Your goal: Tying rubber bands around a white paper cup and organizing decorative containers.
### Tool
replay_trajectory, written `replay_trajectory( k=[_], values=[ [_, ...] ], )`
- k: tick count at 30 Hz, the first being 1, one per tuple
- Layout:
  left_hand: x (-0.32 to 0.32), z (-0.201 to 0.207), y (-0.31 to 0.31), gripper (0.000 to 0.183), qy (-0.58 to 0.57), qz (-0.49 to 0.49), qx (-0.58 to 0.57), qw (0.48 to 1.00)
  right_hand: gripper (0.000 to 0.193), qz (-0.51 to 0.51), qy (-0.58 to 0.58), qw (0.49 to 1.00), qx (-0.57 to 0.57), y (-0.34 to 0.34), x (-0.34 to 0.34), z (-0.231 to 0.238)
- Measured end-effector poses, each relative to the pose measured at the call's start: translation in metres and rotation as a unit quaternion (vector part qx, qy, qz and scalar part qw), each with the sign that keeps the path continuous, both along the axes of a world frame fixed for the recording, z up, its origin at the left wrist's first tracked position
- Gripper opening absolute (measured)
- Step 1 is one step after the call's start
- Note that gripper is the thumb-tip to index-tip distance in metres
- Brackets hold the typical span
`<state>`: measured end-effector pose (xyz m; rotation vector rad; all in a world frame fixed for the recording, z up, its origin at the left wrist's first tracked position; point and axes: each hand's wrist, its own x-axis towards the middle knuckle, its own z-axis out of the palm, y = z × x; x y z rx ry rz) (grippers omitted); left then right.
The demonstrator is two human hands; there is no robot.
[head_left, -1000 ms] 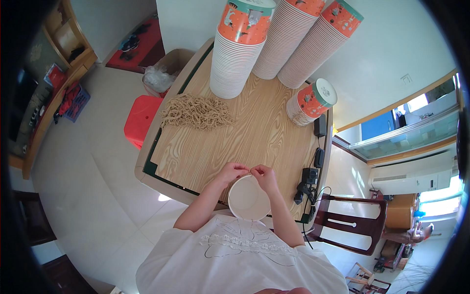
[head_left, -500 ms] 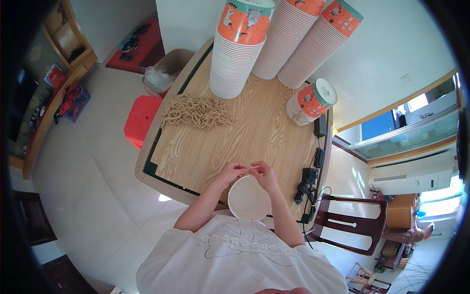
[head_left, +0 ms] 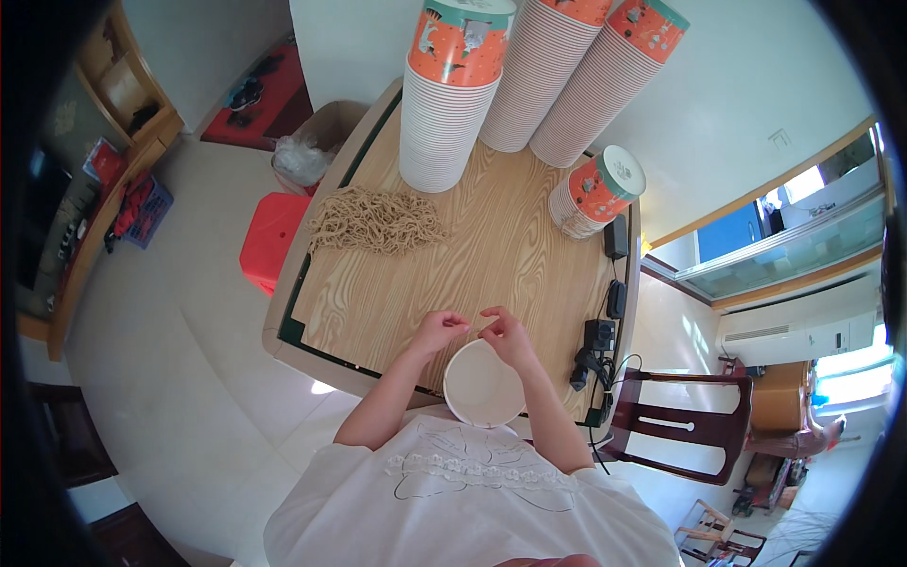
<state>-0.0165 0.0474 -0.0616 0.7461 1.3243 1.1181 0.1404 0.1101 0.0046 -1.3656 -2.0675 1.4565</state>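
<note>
A white paper tub (head_left: pixel 470 386) stands at the table's near edge, against my shirt, with its mouth facing me. Just beyond its rim, on the left, is my left hand (head_left: pixel 442 332); thumb and fingertips are pinched together, and whatever is in the pinch is too small to make out. My right hand (head_left: pixel 507 338) hovers over the right side of the rim, index finger and thumb apart, with nothing visible between them. A loose heap of beige twine (head_left: pixel 378 221) lies farther off, on the left part of the wood-grain table (head_left: pixel 510 255).
Tall stacks of orange and white paper tubs (head_left: pixel 442 123) rise at the far edge. A shorter stack (head_left: pixel 595 194) stands at the right. Black adapters and cables (head_left: pixel 599 338) run along the right edge. A red stool (head_left: pixel 274 241) and a dark wooden chair (head_left: pixel 685 425) flank the table.
My fingertips, which met at the tub's far rim, have drawn apart. The right index finger has lifted away from its thumb. The twine heap and stacks stay in place.
</note>
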Motion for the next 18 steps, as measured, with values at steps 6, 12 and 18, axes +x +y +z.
replay_trajectory(
  k=[6,12,18],
  values=[
    [-0.005,0.006,-0.003,0.012,0.019,-0.023,-0.020,0.999,0.031,-0.004,-0.013,1.000,-0.013,0.001,0.001,0.002],
    [-0.002,0.016,0.001,0.019,-0.035,-0.036,0.003,0.999,0.030,-0.005,-0.008,1.000,-0.012,0.003,0.004,-0.001],
    [-0.002,0.012,0.001,0.014,0.009,-0.075,0.015,0.997,0.028,-0.007,0.006,1.000,-0.022,0.003,0.004,0.000]
  ],
)
